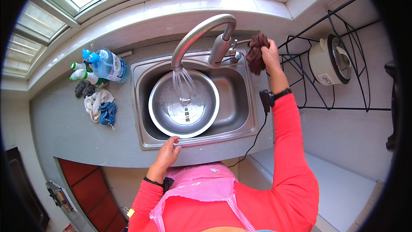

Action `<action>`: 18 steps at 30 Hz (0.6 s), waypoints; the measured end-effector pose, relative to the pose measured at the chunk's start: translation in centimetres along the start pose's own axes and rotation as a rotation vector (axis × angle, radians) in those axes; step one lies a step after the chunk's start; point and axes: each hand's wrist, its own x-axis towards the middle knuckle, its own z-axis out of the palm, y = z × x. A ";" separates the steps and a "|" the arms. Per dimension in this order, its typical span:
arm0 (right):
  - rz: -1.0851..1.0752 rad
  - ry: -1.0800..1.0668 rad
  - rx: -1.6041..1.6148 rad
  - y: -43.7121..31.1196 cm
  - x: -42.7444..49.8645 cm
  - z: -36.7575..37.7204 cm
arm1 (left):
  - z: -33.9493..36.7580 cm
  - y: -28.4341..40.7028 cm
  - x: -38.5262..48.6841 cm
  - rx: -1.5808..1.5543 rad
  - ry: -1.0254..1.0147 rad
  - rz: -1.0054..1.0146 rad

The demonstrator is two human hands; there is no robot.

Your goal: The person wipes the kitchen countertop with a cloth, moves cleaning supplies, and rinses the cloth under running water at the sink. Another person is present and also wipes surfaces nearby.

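My right hand grips a bunched dark brown cloth beyond the sink's right back corner, near the wall. Water streams in a spray from the curved metal faucet into a round stainless steel basin. The basin rests inside the stainless steel sink, toward its left side. At the sink's front rim is my left hand, holding nothing, its fingers slightly apart and close to the basin's near edge. Whether those fingers touch the rim cannot be told.
On the left of the grey counter stand several bottles, including a large clear blue one. Near them lie dark scouring pads, a white cloth and a blue cloth. A black wire rack with a rice cooker is at right.
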 end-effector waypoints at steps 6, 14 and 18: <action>-0.308 -0.215 -0.413 2.9 5.0 5.7 | 0.6 -0.5 0.2 -0.007 0.040 0.020; 0.379 -0.747 -0.475 3.5 9.0 7.0 | 0.2 -2.1 -0.6 -0.021 0.036 -0.110; 0.291 -0.827 -0.433 2.8 9.3 8.4 | 0.2 -1.4 -0.1 -0.011 0.036 -0.086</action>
